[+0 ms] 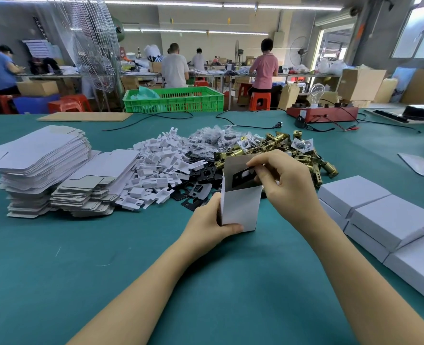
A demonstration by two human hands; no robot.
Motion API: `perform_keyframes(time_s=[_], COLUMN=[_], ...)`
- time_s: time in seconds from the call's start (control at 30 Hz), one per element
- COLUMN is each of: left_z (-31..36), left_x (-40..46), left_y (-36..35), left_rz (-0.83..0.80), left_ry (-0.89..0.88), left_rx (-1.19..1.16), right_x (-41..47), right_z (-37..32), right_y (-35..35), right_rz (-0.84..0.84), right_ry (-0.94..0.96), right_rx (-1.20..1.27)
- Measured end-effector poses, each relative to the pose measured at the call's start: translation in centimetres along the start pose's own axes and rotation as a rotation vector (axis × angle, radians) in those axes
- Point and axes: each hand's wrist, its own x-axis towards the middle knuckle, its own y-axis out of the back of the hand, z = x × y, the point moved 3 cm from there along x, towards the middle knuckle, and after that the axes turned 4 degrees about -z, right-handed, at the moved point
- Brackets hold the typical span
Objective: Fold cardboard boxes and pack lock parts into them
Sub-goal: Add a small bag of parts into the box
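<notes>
White cardboard box (240, 207) is gripped upright by the left hand (213, 225) above a teal table (106, 257). A black plate (243, 178) is pinched at its mouth by the right hand (285, 180)

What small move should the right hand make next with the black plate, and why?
Probably lower the flat black metal plate fully into the open white cardboard box and let go: the right hand pinches it half inside the opening, while the left hand holds the box upright.

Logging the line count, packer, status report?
Left hand grips open white box upright. Right hand pinches black plate, feeding it into the box mouth. Nothing in the way.
</notes>
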Motion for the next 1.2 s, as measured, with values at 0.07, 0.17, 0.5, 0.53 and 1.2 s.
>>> perform_keyframes(time_s=[0.07, 0.17, 0.5, 0.53, 1.2], left_z=[-0.02, -0.03, 0.04, 0.03, 0.32], left_x=[0.05, 0.11, 0.15, 0.15, -0.02], left_y=[0.0, -0.01, -0.05, -0.05, 0.01], left_rz=[0.001, 0.004, 0.007, 0.006, 0.0], left_ry=[0.002, -0.002, -0.003, -0.004, -0.005], left_rx=[0.001, 0.002, -0.004, -0.004, -0.02], right_x=[-0.02, -0.06, -0.09, -0.09, -0.01], right_z=[-0.1, -0.18, -0.05, -0.05, -0.15], right_y=[-0.06, -0.42, -0.87, -0.91, -0.58], right_rz=[0.01, -0.018, -0.153, -0.158, -0.167], right_ry=[-0.006, -0.048, -0.162, -0.17, -0.169], right_rx=[-0.011, 0.015, 0.019, 0.021, -0.009])
